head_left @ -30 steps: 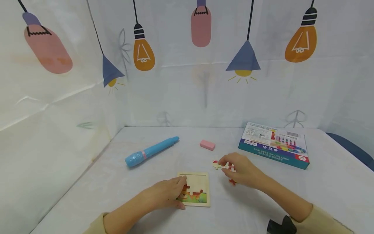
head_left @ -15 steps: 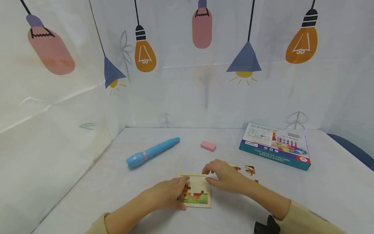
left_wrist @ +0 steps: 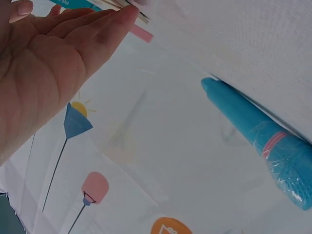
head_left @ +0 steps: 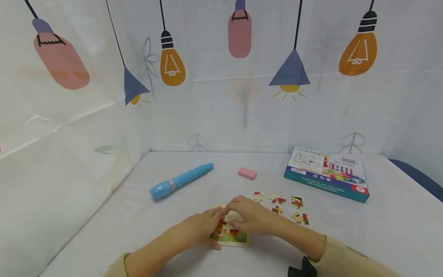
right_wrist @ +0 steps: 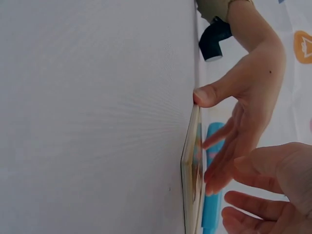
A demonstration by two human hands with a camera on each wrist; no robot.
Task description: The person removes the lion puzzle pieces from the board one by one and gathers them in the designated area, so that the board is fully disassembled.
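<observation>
A wooden jigsaw puzzle tray (head_left: 238, 244) lies flat on the table, its lower part filled with dog-and-grass pieces. My left hand (head_left: 197, 229) rests along its left side, fingers straight; in the right wrist view the left thumb (right_wrist: 206, 95) touches the tray's edge. Over the tray's upper right is my right hand (head_left: 254, 217), thumb and fingers bent but apart. No piece shows between them in the right wrist view, and part of the tray is hidden beneath. Several loose puzzle pieces (head_left: 278, 199) lie to the right of the tray.
Behind the left hand lies a blue wrapped tube-like object (head_left: 181, 181) with a pink band. A pink eraser-like block (head_left: 247, 173) is at the middle back. The beaded-column box (head_left: 327, 174) sits back right, before a printed white curtain (head_left: 221, 115).
My right hand has moved left from the loose pieces to above the tray, uncovering the pieces. The left hand has stayed on the tray's left side.
</observation>
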